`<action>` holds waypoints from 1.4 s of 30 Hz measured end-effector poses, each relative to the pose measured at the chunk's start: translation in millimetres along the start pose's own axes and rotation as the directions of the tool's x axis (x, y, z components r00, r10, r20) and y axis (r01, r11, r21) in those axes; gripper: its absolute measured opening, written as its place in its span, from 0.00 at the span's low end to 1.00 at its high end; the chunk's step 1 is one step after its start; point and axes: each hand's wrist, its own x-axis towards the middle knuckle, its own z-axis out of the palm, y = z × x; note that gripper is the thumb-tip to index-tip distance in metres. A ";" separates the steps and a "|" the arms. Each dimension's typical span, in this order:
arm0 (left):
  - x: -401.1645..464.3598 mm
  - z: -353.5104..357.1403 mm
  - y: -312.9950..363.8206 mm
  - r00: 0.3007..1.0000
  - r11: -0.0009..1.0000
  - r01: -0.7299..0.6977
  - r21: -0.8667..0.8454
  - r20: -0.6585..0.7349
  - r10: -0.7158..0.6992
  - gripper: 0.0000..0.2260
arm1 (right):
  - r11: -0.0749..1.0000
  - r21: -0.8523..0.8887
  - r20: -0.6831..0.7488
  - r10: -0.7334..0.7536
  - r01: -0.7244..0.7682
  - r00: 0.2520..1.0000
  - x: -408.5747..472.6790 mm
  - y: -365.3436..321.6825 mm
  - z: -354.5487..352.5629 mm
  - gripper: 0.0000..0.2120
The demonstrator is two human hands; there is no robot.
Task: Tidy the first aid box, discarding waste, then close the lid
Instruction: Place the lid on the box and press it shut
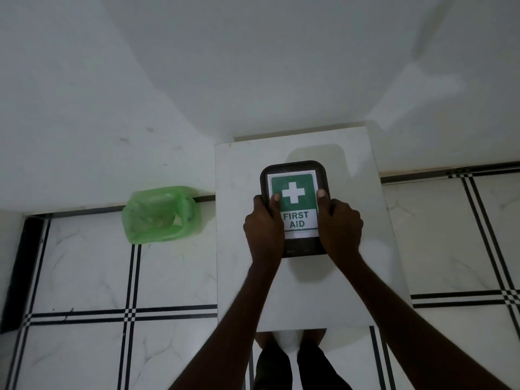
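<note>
A black first aid box (293, 170) with a green-and-white "FIRST AID" label on its lid sits on a white table top (239, 249). The lid lies flat over the box, so its contents are hidden. My left hand (263, 226) grips the box's left side with the thumb resting on the label. On the right side my right hand (342, 225) holds it the same way, thumb on the lid.
A bin lined with a green plastic bag (160, 213) stands on the floor to the left of the table, against the white wall. The floor is white tile with black lines. My legs show below the table's near edge.
</note>
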 end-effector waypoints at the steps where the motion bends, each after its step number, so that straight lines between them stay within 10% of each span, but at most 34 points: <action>1: -2.3 -2.7 1.2 1.000 1.000 0.005 -0.017 0.003 -0.005 0.19 | 1.000 0.017 0.013 0.022 -0.023 1.000 -1.0 -0.5 -1.8 0.27; 7: -22.9 -23.0 -10.4 0.967 0.895 0.187 -0.405 0.237 -0.094 0.19 | 0.936 0.231 0.324 0.183 -0.266 0.928 -13.2 13.4 -19.6 0.25; 11: -61.7 -25.1 -44.6 0.896 0.874 0.335 -0.352 0.407 -0.180 0.24 | 0.781 0.382 0.514 0.265 -0.494 0.816 -47.6 27.2 -31.3 0.25; 19: -65.7 -24.4 -41.1 0.872 0.759 0.450 -0.471 0.417 -0.258 0.18 | 0.585 0.556 0.510 0.320 -0.591 0.798 -53.7 10.1 -36.1 0.22; 26: -53.0 -36.4 -31.8 0.838 0.808 0.462 -0.365 0.478 -0.263 0.21 | 0.764 0.372 0.527 0.293 -0.527 0.797 -44.3 10.5 -45.7 0.25; 30: -41.0 -42.5 -17.2 0.950 0.944 0.245 -0.221 0.248 -0.189 0.24 | 0.927 0.194 0.454 0.205 -0.321 0.867 -23.8 4.8 -48.2 0.35; 42: -19.9 -13.0 -9.9 0.976 0.930 0.106 -0.352 0.215 -0.030 0.22 | 0.951 0.238 0.318 0.116 -0.198 0.941 -4.1 -10.7 -18.9 0.24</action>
